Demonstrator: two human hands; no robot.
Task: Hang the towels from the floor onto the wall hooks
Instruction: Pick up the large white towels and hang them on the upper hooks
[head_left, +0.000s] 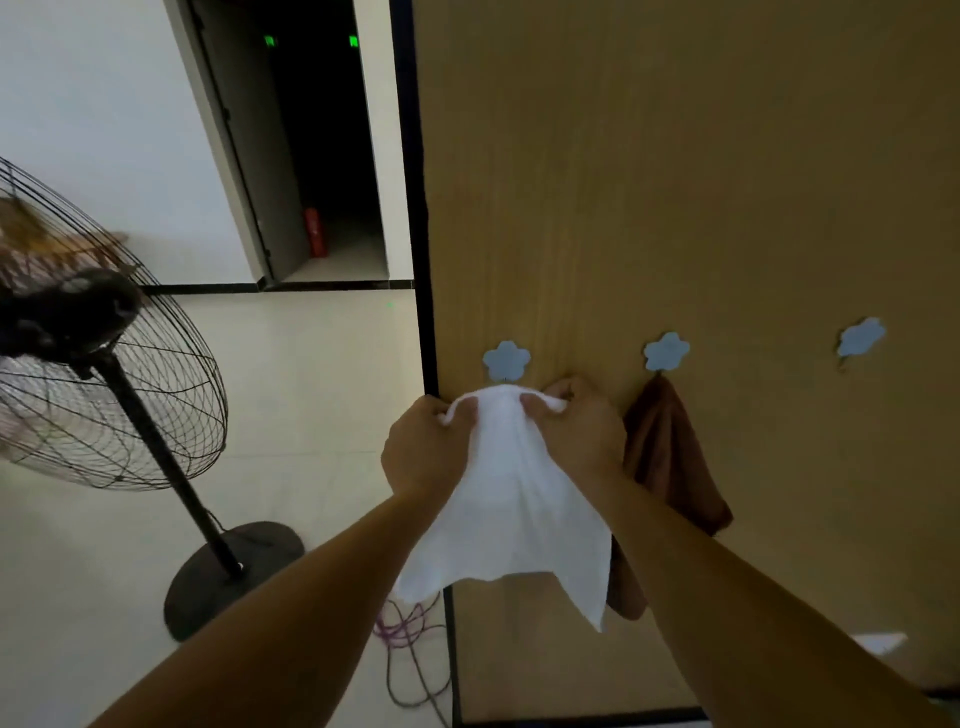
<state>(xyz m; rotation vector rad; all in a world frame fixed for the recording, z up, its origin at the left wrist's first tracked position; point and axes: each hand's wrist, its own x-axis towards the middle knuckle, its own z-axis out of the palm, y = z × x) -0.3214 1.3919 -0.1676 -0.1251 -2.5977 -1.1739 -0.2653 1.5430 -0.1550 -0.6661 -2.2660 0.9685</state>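
Observation:
A white towel (506, 499) hangs between my two hands against the wooden wall panel (675, 182). My left hand (423, 449) pinches its top left edge and my right hand (582, 431) pinches its top right edge. The towel's top sits just under the left blue flower-shaped hook (506, 359). A brown towel (670, 457) hangs from the middle blue hook (666, 352), right of my right hand. A third blue hook (861, 336) further right holds nothing.
A black standing fan (104, 364) with a round base stands on the tiled floor at left. Purple and dark cables (410, 639) lie on the floor by the panel's lower edge. A dark doorway (311, 156) opens behind.

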